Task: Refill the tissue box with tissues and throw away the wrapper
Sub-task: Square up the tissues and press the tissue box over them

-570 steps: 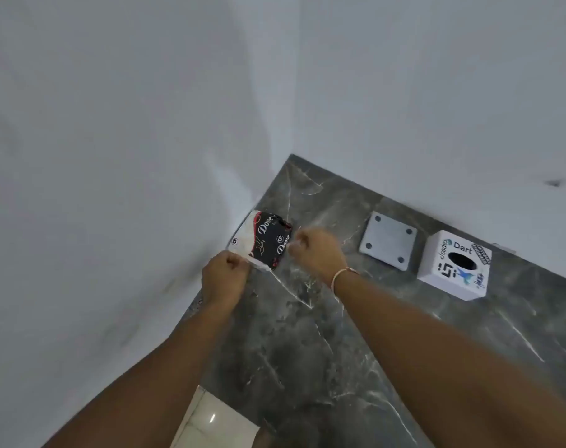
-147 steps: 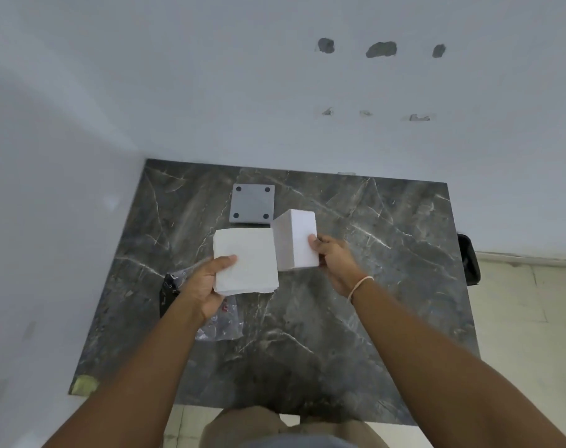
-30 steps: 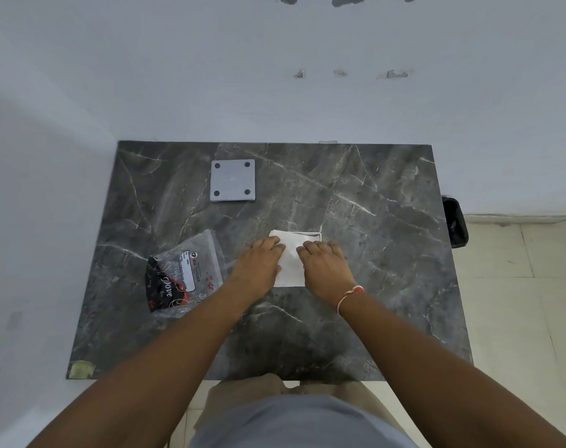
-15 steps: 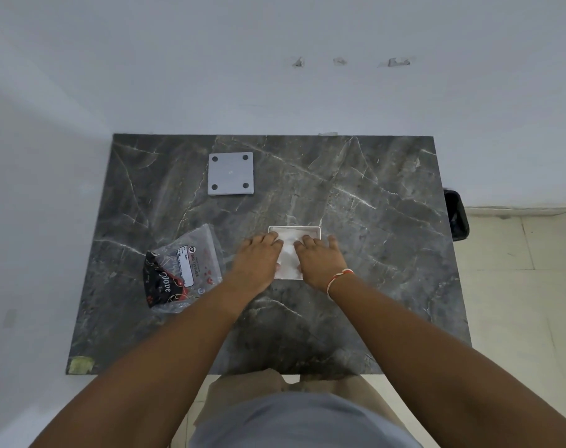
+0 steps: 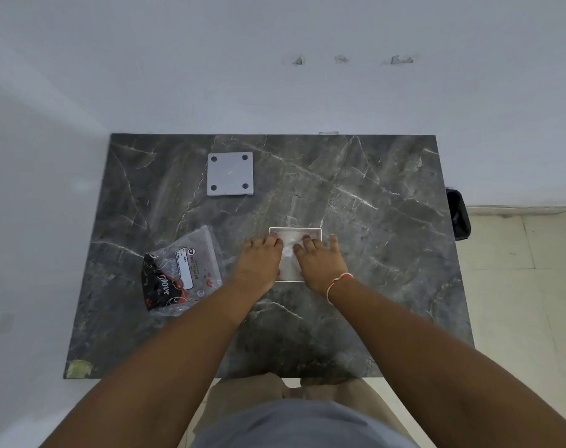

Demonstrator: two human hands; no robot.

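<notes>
- Tissues sit inside tissue box, mid-table; we press them flat with left hand and right hand, palms open, gripping nothing.
- Grey lid lies up-left, nearer our left hand.

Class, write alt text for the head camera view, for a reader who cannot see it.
Seen from above, a person's left hand and right hand press white tissues down into an open white tissue box on a dark marble table. An empty plastic wrapper lies to the left, a grey square plate sits beyond it, and a black bin stands at the table's right edge.
</notes>
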